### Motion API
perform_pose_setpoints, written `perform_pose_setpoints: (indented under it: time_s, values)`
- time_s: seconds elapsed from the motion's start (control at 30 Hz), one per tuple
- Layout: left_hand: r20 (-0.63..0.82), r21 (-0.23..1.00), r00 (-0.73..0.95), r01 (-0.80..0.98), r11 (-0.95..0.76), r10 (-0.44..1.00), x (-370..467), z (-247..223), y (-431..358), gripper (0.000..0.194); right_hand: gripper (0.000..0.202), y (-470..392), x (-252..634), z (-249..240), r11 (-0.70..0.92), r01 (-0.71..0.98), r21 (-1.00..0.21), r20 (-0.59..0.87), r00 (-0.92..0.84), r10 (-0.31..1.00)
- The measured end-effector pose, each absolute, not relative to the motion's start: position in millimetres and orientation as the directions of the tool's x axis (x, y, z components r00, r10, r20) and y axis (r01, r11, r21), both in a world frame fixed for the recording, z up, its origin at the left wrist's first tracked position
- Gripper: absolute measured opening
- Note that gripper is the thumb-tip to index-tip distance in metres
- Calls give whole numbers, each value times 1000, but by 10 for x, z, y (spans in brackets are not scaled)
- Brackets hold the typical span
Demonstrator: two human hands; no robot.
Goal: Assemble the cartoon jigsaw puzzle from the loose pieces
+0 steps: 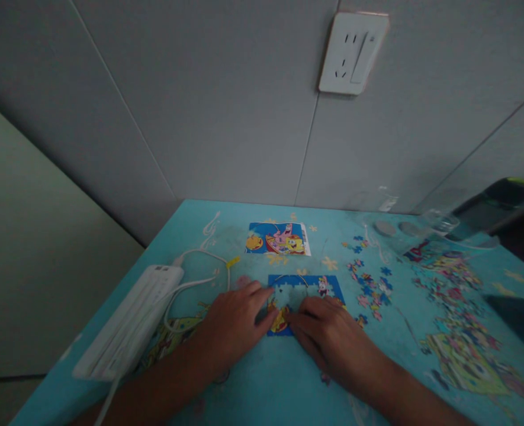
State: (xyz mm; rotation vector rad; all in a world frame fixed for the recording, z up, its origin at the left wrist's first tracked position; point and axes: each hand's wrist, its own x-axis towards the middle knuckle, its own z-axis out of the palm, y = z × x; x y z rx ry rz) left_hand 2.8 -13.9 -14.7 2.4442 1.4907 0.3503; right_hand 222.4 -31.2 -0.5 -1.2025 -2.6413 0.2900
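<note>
Head view. We see a partly assembled jigsaw puzzle (336, 289) lying flat on a turquoise table (253, 384), between and partly beneath the person's two hands. Blue sections form its top edge and upper right side; a yellow section (280, 322) with blue beside it occupies the lower left. Within this outline we note a gap through which the turquoise surface shows, so we judge the border well advanced and the interior largely unfilled. The lower right is covered by a hand, and we cannot tell whether it is complete.

The left hand (237, 313) rests at the puzzle's left edge, its thumb and forefinger spread apart, with nothing visible gripped between them. The right hand (328, 322) lies over the lower right, its fingers bent and their tips beside the yellow section; we cannot tell whether they pinch a piece or merely press.

Beyond the puzzle we find a printed picture (282, 239) of cartoon figures, which we take for its model. To the right lie loose pieces (375, 290), not yet joined in; farther right, a multicoloured scatter (452, 284) may include more, though dimness and the printed surface prevent a count. A white power strip (128, 325) lies at left.
</note>
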Motion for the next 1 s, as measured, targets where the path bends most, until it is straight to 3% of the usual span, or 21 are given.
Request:
perform_pose_setpoints:
  time_s: [0.33, 0.63, 1.0]
  values:
    - [72, 275, 458, 845, -459, 886, -47, -121, -112, 36, 17, -301, 2228, -43, 671, 703, -234, 151, -656, 740]
    - [322, 168, 624, 702, -692, 712, -207, -352, 44, 42, 17, -289, 2262, -57, 699, 689, -192, 199, -671, 715]
    - [320, 171, 630, 696, -698, 707, -273, -552, 123, 56, 15, -316, 2299, -67, 736, 669, -107, 249, -699, 671]
